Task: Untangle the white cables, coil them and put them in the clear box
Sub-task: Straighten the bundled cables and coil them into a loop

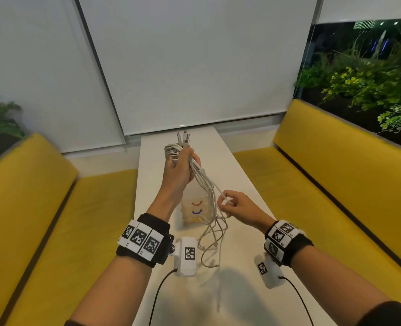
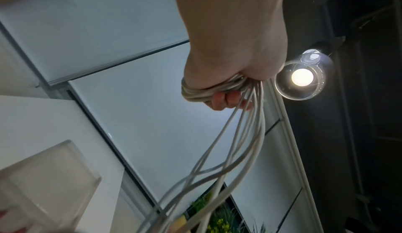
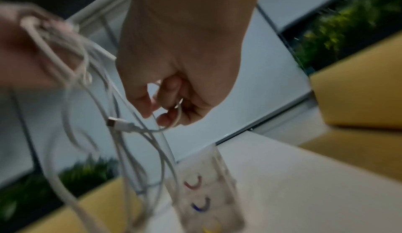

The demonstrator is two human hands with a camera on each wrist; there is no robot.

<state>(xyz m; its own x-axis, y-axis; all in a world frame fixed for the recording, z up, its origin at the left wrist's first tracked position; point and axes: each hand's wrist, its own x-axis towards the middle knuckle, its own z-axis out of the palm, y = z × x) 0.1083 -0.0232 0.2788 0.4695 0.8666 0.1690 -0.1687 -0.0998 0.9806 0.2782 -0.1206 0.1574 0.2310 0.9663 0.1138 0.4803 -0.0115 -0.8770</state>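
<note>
Head view: left hand (image 1: 179,171) is raised over the white table (image 1: 239,184), fist wrapped round a bunch of white cables (image 1: 202,177); plug ends stick up above the fingers, the rest hangs down in loose loops w/ the lowest ends on the tabletop. Right hand (image 1: 236,205) sits lower & to the right, thumb and fingers pinching one single strand pulled off to the side. Clear box (image 1: 194,212) stands on the table just behind the hanging loops, betw. the two hands; red, purple & yellow arcs show on its side. Yellow benches (image 1: 41,208) on both sides. Left wrist view: fingers (image 2: 219,101) curled tight on the bundle, strands fanning downward; box corner (image 2: 65,168) at lower left, lit bulb (image 2: 302,77) beside the hand. Right wrist view (blurry): fingertips (image 3: 165,118) curled on a thin cable that loops back to a connector (image 3: 117,122); box below on the table, cables hanging in front of it, apart from its opening as far as I can tell.
</note>
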